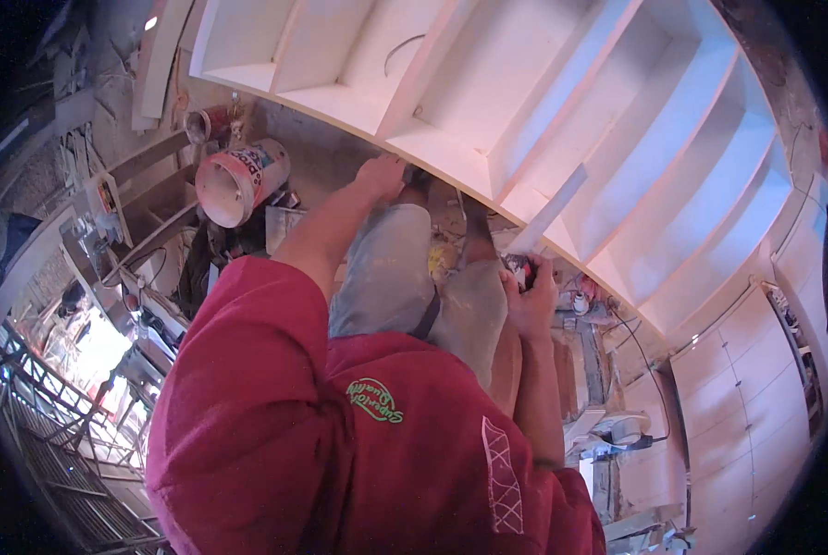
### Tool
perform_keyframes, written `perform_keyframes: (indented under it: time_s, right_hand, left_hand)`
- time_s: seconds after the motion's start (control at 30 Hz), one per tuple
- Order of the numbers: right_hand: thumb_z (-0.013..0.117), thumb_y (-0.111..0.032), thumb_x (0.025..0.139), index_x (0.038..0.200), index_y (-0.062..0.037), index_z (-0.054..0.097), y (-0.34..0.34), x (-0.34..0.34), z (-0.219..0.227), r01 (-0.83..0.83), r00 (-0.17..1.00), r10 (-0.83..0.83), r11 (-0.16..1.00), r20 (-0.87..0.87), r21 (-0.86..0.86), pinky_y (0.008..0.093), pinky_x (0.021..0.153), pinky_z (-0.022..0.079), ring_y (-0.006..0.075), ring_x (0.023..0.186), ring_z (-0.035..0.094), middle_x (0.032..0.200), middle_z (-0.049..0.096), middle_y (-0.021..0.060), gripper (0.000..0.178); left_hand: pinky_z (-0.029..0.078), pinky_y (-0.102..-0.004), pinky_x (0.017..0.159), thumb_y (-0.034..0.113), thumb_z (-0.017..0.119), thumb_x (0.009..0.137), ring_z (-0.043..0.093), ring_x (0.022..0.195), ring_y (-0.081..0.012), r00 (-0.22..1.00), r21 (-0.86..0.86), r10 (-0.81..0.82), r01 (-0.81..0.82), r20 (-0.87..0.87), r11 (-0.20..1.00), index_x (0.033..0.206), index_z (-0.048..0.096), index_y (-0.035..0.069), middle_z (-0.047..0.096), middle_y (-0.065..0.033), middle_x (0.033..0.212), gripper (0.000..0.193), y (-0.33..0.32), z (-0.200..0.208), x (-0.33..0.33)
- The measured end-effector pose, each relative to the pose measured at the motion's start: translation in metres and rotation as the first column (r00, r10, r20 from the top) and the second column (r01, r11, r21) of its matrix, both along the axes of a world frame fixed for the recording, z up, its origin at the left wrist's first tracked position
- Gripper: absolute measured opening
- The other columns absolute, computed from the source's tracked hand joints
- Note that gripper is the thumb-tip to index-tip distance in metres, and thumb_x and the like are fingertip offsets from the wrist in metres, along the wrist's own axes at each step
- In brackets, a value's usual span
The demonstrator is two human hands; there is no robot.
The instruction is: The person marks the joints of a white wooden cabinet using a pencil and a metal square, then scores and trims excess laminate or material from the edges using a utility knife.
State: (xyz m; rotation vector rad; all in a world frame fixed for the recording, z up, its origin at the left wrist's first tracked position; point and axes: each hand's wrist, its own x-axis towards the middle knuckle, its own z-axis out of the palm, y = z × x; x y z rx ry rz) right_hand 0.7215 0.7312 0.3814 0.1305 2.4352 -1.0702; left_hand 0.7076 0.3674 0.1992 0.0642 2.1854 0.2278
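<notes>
A large white shelving unit [451, 171] with several compartments lies tilted across the far side, its open side up. My left hand [382, 176] is closed just under the unit's near edge, beside a dark thing; what its fingers hold is hidden. Between my legs and the unit's edge, my right hand [532, 301] is closed round a small dark and reddish thing whose kind I cannot make out. A pale flat strip [553, 208] rises from beside that hand and crosses the unit's edge into a compartment. Whether the strip joins the held thing is unclear.
At the left, a white and red bucket [224, 190] lies on its side near boards. Pale panels [742, 398] stand at the right. A corded power tool [622, 430] lies at the lower right, its black cable looping upward. Scraps cover the floor around my legs.
</notes>
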Motion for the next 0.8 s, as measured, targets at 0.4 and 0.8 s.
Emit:
perform_keyframes:
  time_s: [0.4,0.8]
  right_hand:
    - [0.074,-0.029,0.092,0.125,0.001,0.05,0.11,0.09,0.068,0.169,0.98,-0.18,0.979,0.088,0.117,0.0447,0.088,0.052,0.0378,0.103,0.067,0.113,0.067,0.0238,0.051]
    - [0.071,-0.018,0.096,0.12,-0.0006,0.054,-0.053,0.112,0.099,0.245,0.956,-0.273,0.945,0.11,0.215,0.0341,0.079,0.051,0.0211,0.088,0.063,0.097,0.066,0.0129,0.034]
  left_hand:
    - [0.051,-0.0461,0.101,0.019,0.057,0.095,0.059,0.126,-0.0285,0.993,-0.038,-0.117,0.116,-0.032,0.993,0.128,0.062,0.008,0.059,-0.0113,0.134,0.036,0.036,-0.014,-0.034]
    - [0.046,-0.0436,0.107,0.025,0.082,0.076,0.057,0.128,-0.0278,0.96,0.224,-0.272,0.252,0.062,0.941,0.124,0.069,0.009,0.061,-0.0089,0.136,0.053,0.073,-0.041,-0.007]
